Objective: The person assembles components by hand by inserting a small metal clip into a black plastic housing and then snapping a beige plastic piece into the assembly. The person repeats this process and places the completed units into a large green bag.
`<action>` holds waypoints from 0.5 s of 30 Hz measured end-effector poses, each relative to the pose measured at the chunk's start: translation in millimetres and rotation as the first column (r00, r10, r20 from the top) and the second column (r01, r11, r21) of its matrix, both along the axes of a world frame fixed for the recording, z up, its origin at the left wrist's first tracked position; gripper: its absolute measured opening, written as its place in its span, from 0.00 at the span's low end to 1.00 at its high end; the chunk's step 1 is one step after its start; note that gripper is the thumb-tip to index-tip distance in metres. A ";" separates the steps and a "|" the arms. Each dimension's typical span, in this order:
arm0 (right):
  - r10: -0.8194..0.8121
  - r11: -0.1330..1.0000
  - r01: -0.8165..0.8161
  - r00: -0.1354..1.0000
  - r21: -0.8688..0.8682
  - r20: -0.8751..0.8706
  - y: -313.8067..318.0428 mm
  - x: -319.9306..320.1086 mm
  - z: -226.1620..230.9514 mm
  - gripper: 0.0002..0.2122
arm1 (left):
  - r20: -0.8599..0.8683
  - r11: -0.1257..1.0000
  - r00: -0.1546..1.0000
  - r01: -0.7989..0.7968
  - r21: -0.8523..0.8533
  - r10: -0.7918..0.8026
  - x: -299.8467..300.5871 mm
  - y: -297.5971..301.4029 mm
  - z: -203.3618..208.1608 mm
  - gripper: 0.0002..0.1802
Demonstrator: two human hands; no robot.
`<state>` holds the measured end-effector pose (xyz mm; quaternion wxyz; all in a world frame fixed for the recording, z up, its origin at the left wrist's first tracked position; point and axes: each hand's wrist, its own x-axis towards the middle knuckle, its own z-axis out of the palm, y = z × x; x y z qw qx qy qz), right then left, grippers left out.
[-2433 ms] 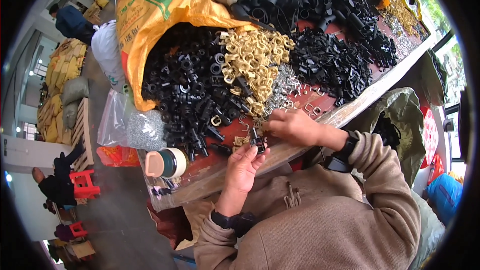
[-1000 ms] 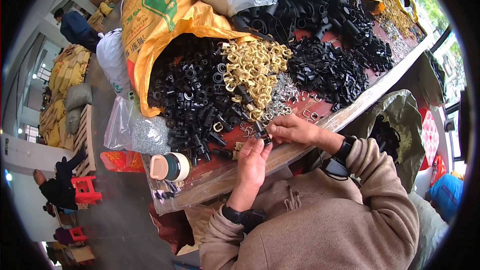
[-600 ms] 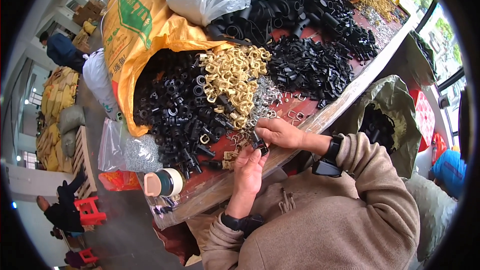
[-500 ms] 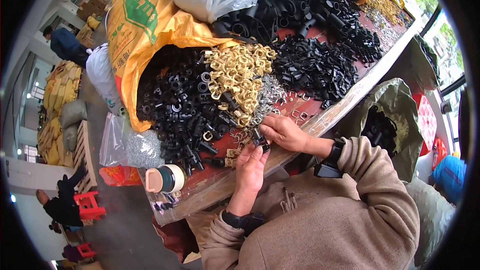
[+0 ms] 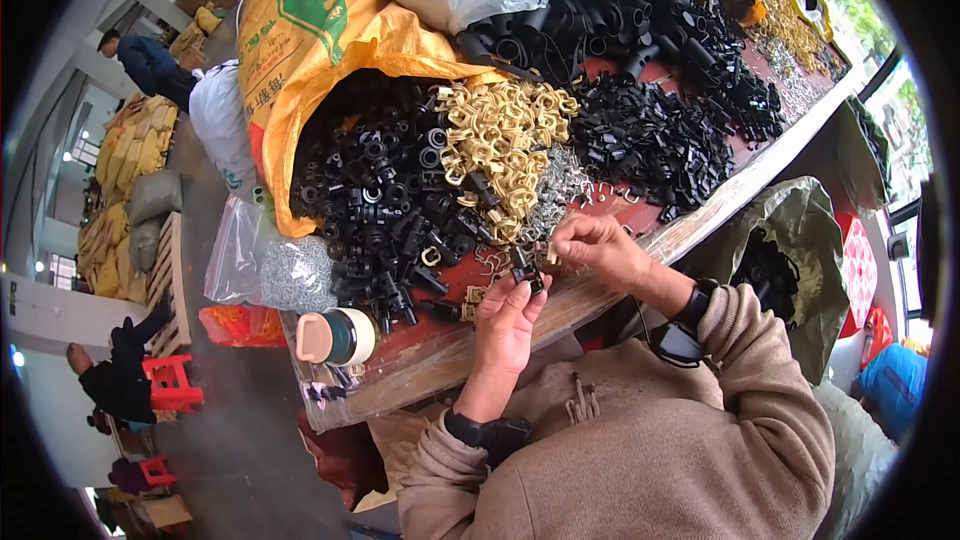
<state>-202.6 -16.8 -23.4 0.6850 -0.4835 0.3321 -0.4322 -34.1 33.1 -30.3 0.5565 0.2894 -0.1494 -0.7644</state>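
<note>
My left hand [image 5: 505,328] is closed round a small black plastic fitting [image 5: 527,274], held upright above the table's near edge. Just to its right, my right hand [image 5: 605,252] is pinched on a small gold-coloured piece [image 5: 551,254], apart from the fitting; its exact shape is hard to make out. Beyond my hands lie a heap of black plastic fittings [image 5: 375,195], a heap of gold-coloured clips [image 5: 505,145] and a small pile of silver U-shaped clips [image 5: 552,190]. Small black plastic pieces [image 5: 655,140] are heaped to their right.
An orange woven sack [image 5: 275,80] opens onto the red tabletop [image 5: 455,278]. Black tubes [image 5: 600,35] spill from under clear plastic at the back. A lidded cup [image 5: 348,336] and a bag of silver clips [image 5: 298,275] stand left. An open sack [image 5: 790,240] sits at right.
My right hand has drawn away from the fitting, up and to the right, and a gold-coloured piece now shows in its fingers. My left hand keeps its hold. The view has shifted slightly.
</note>
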 end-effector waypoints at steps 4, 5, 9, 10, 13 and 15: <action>0.037 0.997 -0.034 0.998 -0.064 0.052 1.8 -4.2 18.0 0.07 | 0.019 1.000 1.000 0.009 0.008 -0.009 -1.3 -0.3 5.4 0.10; 0.046 0.992 -0.042 0.999 -0.115 0.026 4.2 -0.5 19.7 0.07 | 0.015 1.000 1.000 0.019 0.017 -0.019 -2.3 1.0 7.0 0.10; 0.076 0.970 -0.084 0.996 -0.227 -0.043 9.2 4.1 23.8 0.06 | 0.008 0.998 0.998 0.059 0.033 -0.060 -2.3 5.3 8.1 0.11; 0.093 0.965 -0.105 0.994 -0.240 -0.063 8.7 3.5 24.4 0.06 | 0.006 0.996 0.997 0.079 0.027 -0.079 -1.5 5.9 7.6 0.11; 0.111 0.957 -0.138 0.987 -0.253 -0.118 7.4 2.5 23.2 0.06 | 0.006 0.994 0.994 0.109 0.026 -0.109 -0.7 6.6 6.4 0.12; 0.116 0.952 -0.163 0.975 -0.257 -0.189 7.5 2.4 22.3 0.07 | 0.009 0.992 0.992 0.127 0.029 -0.127 -1.1 6.9 6.3 0.12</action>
